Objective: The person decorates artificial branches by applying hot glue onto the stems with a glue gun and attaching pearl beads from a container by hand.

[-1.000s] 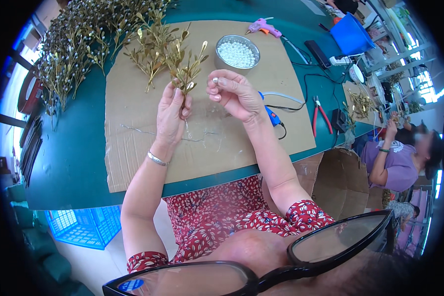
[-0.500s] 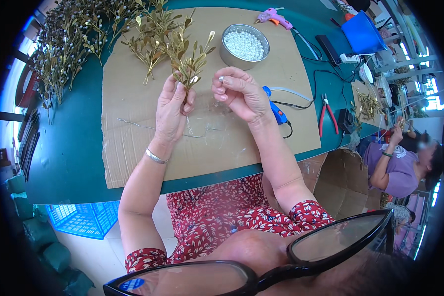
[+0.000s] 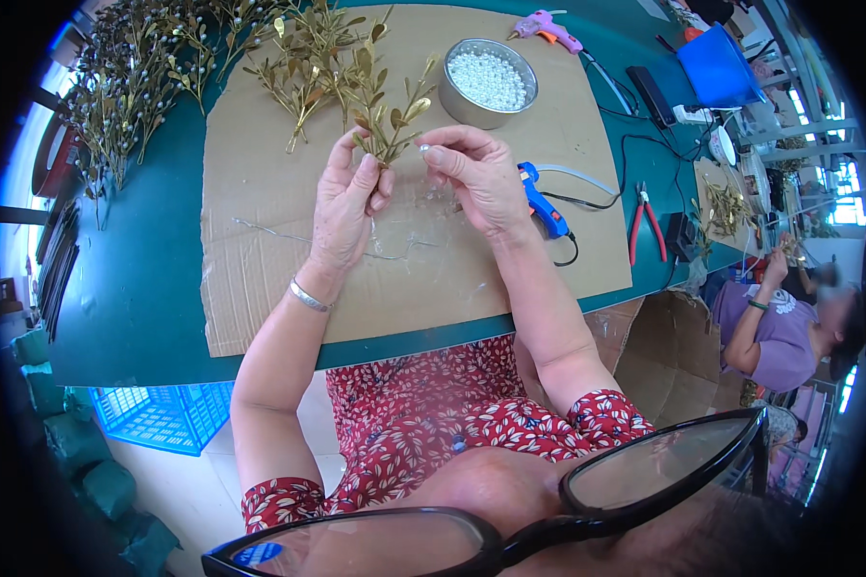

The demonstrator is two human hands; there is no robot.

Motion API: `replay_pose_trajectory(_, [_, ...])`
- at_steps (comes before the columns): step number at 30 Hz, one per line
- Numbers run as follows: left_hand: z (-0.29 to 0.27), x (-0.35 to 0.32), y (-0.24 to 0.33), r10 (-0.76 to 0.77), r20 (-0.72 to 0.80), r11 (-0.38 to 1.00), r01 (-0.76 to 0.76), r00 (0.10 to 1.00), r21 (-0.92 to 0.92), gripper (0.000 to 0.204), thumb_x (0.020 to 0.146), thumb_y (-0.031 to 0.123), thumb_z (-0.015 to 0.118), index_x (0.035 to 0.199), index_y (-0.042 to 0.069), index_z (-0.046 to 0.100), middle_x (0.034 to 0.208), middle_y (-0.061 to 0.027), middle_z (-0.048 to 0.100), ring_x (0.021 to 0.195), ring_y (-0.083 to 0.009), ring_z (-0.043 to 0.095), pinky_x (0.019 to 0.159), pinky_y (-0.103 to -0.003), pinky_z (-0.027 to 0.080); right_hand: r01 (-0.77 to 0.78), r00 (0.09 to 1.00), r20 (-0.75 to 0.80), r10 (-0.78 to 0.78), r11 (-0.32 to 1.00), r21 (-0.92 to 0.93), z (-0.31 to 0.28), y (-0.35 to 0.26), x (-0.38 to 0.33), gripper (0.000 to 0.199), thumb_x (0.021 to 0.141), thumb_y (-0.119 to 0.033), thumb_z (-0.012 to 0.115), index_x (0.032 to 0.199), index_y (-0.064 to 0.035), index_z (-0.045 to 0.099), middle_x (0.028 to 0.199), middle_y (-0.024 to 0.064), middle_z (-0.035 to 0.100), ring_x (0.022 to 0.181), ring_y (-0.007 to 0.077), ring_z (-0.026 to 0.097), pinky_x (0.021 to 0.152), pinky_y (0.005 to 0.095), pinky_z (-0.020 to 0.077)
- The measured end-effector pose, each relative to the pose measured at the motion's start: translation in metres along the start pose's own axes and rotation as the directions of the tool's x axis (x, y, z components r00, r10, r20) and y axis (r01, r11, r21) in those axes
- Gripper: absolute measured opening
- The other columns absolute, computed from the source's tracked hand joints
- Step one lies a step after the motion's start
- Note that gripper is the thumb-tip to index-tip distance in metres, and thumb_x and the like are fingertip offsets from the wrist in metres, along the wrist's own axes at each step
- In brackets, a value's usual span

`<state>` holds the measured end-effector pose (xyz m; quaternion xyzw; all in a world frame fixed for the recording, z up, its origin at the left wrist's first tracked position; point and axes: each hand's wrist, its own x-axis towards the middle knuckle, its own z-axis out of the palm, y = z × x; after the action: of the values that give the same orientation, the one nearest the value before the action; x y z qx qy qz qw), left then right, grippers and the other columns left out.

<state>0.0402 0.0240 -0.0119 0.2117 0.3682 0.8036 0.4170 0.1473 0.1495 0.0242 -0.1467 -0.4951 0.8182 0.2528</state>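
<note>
My left hand grips the lower stem of a gold-leaved artificial sprig, its leaves pointing up and away from me. Close by on the right, my right hand pinches a small white pearl bead between thumb and forefinger, near the sprig's leaves. Just beyond that hand stands a round metal bowl filled with white pearl beads. A blue glue gun lies to the right of my right wrist. More gold sprigs rest on the cardboard behind my left hand.
A cardboard sheet covers part of the green table. Beaded sprigs are heaped at far left. Red-handled pliers, a pink glue gun and a blue bin are on the right, with cables between. A co-worker sits at right.
The sprig has tilted, and my right hand's bead has come closer to its leaves. The whole view has shifted slightly.
</note>
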Motion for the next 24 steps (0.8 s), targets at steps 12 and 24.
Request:
replay_pose_trajectory(12, [0.0033,-0.0013,0.0011,0.027,0.017,0.998,-0.028,1.000,0.064,0.035,0.097,0.014,0.047,0.130,0.007,0.037,0.082,-0.0013,0.048,0.066,-0.0065,0.040,0.055,-0.018,0.032,0.098,0.995,0.033,-0.093,0.979,-0.178,0.0004,0.0068,-0.0009,0.014,0.076,-0.001,0.070,0.091,-0.0005,0.068,0.082,-0.0001,0.063,0.067,0.0047,0.052,0.058,0.0188,0.0398])
replay_pose_trajectory(24, [0.0019,-0.0014,0.0008,0.044,-0.002,0.986,-0.043,0.999,0.163,0.039,0.095,0.012,0.049,0.131,0.007,0.035,0.083,-0.0011,0.050,0.067,-0.0056,0.042,0.055,-0.017,0.033,0.097,0.995,0.042,-0.090,0.977,-0.188,0.0018,0.0059,-0.0005,0.016,0.075,0.002,0.069,0.091,0.0009,0.068,0.082,0.0010,0.062,0.075,0.0079,0.055,0.067,0.0209,0.0433])
